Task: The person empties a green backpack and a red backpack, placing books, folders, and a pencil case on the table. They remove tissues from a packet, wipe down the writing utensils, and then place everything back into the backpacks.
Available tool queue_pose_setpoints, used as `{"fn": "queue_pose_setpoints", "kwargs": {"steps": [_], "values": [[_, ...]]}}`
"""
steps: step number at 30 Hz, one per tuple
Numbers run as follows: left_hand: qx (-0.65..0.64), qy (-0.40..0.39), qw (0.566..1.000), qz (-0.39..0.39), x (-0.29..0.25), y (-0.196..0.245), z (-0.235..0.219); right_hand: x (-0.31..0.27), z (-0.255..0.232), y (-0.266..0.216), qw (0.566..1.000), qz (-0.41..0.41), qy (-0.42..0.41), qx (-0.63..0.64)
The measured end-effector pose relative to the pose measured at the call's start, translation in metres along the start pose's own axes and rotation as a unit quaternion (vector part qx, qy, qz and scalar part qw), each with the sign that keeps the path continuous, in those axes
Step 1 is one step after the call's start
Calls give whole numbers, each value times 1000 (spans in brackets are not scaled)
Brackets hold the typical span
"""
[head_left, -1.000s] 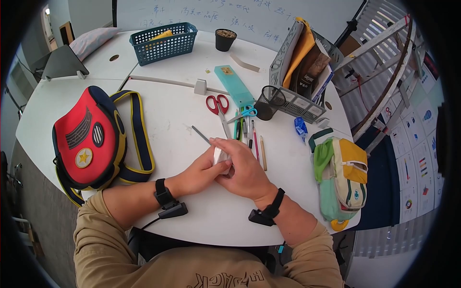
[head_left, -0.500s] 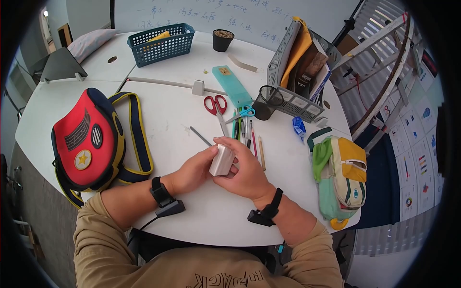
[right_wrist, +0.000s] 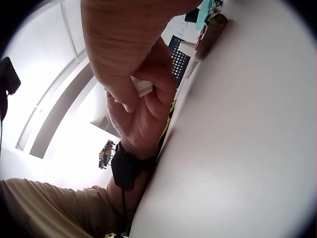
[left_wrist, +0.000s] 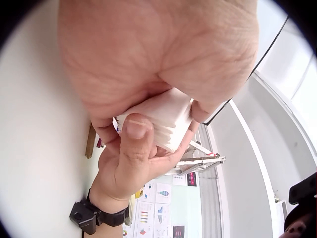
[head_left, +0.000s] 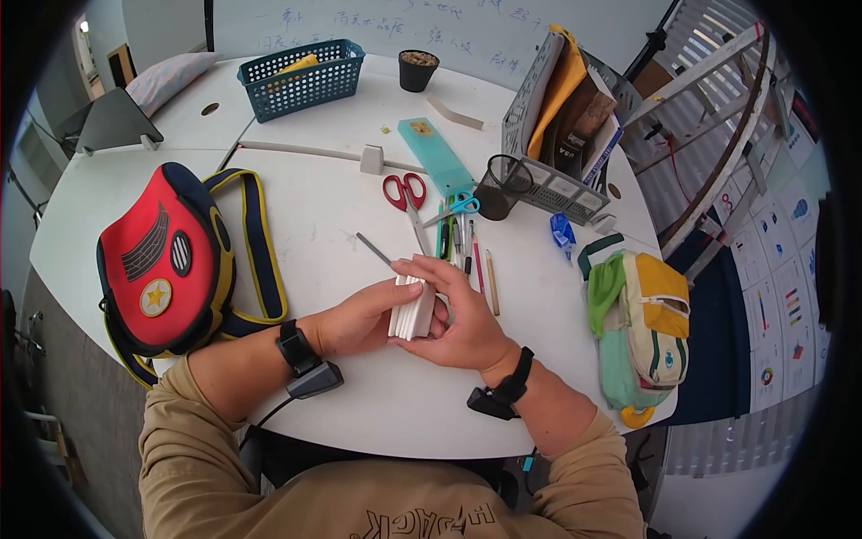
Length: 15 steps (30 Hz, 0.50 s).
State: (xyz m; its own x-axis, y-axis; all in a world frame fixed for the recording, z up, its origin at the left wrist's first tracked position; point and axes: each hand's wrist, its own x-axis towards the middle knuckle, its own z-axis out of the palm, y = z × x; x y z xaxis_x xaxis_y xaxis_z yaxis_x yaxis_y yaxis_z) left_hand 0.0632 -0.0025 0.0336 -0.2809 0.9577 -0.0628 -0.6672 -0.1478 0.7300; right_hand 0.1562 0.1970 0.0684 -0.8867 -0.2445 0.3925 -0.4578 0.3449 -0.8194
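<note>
Both hands hold a white tissue pack over the near middle of the table. My left hand grips it from the left, its thumb on the near face. From the right, my right hand curls round it, fingers over the top end and behind. Layered folded edges of the tissue pack show in the left wrist view, with the right thumb lying against them. Only a small white piece of the pack shows between the fingers in the right wrist view.
Beyond the hands lie red scissors, blue scissors, several pens and pencils and a teal pencil case. A red bag is on the left, a small backpack on the right. Behind stand a basket and file holder.
The tissue pack has turned in the hands, from mostly covered, to its smooth face showing, to its layered edges facing the head camera. Things on the table stay put.
</note>
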Motion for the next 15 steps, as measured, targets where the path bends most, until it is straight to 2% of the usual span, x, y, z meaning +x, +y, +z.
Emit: {"fn": "queue_pose_setpoints", "kwargs": {"steps": [7, 10, 13, 15], "values": [[46, 17, 999, -18, -1, -5, -2, 2, 0, -2, 999, 8, -8, -30], [50, 33, 998, -14, -4, -3, 6, 5, -1, 0, 991, -68, -6, -118], [147, 16, 989, -9, -2, -5, -5, 4, -1, -2, 985, -66, -30, -157], [99, 33, 994, -13, -2, -10, -10, 2, 2, -4, 987, -59, -20, -150]]}}
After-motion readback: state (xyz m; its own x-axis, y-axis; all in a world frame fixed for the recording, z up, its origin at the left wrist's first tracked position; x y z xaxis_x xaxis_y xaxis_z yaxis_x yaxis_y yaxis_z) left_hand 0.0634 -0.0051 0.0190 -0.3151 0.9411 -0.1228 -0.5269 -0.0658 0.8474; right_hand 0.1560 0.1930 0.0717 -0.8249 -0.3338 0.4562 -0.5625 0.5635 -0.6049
